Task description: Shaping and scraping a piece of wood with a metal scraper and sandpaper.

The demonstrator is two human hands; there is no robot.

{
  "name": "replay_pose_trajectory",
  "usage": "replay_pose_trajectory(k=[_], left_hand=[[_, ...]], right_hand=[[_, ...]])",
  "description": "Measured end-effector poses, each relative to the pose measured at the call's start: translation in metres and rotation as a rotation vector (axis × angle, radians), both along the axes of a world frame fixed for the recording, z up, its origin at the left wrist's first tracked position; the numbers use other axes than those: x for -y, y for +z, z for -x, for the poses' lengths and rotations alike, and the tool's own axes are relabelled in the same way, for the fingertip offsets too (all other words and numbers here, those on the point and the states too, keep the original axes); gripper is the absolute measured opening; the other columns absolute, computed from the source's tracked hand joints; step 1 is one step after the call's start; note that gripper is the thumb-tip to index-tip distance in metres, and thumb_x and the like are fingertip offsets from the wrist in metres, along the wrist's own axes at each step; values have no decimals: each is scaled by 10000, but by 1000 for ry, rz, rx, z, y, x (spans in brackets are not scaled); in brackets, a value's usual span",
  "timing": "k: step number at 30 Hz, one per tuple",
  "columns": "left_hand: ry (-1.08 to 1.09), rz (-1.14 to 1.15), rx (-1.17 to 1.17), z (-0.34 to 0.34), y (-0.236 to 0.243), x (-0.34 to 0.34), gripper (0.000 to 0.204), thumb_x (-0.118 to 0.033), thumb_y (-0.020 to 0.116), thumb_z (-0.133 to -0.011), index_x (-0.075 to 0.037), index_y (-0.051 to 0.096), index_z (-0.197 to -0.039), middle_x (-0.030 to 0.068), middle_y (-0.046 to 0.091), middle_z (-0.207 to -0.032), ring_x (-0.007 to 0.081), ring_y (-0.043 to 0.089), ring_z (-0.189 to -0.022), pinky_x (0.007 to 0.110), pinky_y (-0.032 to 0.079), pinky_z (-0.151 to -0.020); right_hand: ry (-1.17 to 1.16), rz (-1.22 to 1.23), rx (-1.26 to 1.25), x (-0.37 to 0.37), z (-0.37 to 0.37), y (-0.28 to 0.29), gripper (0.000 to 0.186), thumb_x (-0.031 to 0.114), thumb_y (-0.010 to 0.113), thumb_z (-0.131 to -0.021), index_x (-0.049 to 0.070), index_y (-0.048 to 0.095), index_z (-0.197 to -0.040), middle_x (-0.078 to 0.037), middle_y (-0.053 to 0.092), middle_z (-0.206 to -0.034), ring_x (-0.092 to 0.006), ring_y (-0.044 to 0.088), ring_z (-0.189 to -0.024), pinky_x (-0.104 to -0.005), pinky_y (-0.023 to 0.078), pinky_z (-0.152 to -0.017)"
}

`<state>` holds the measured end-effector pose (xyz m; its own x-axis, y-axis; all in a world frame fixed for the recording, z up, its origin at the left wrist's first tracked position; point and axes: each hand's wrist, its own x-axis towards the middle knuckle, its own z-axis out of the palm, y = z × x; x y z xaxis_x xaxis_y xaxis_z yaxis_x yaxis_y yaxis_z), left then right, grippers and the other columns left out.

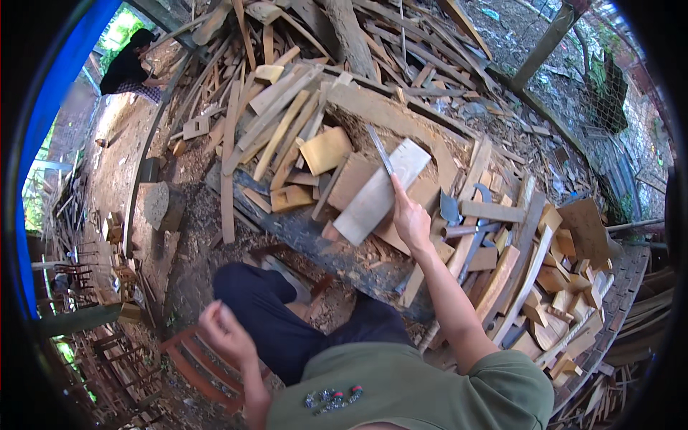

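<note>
My right hand (413,221) is closed round the near end of a narrow, flat metal blade (381,150), a chisel or a file. Its grip end is hidden in my fist. The blade reaches away from me across a pale, smooth wooden board (380,197), which lies slanted on other wood on the work surface. My left hand (228,335) is held up beside my left knee, above a reddish wooden chair (204,369). Its fingers are curled together, with slight blur at the tips, and nothing shows in them.
A yellowish wood block (326,150) and long offcuts lie left of the board. To the right are a mallet-like wooden piece (491,211), a dark axe-like blade (450,208) and piled blocks (566,301). A stump (163,206) stands left. Another person (127,68) is at far left.
</note>
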<state>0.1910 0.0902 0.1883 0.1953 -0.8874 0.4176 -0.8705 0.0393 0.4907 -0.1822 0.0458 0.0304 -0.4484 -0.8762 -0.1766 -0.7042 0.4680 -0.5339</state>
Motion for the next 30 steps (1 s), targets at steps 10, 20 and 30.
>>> replay_pose_trajectory(k=[10,20,30], left_hand=[[600,-1162,-1372,-70,-202,-59,458,-371,543,-967,-31,593,-1270,104,626,-1264,235,594,-1124,372,451,-1009],[448,-1315,-1562,-58,-316,-62,421,-344,529,-977,-57,599,-1276,97,653,-1217,226,633,-1063,371,501,-954],[378,-1486,-1770,-74,-404,-100,389,-316,514,-986,-82,604,-1283,89,680,-1170,218,671,-1002,370,551,-899]], right_hand=[[54,73,-24,-4,3,2,561,129,448,-975,251,334,-1511,-267,633,-792,-450,630,-690,-540,463,-613],[33,10,-32,7,-7,17,552,75,452,-976,209,362,-1504,-293,633,-871,-430,652,-765,-469,493,-695],[-82,-80,-31,20,-21,25,482,38,401,-994,76,392,-1475,-290,623,-1174,-393,653,-1031,-407,503,-841]])
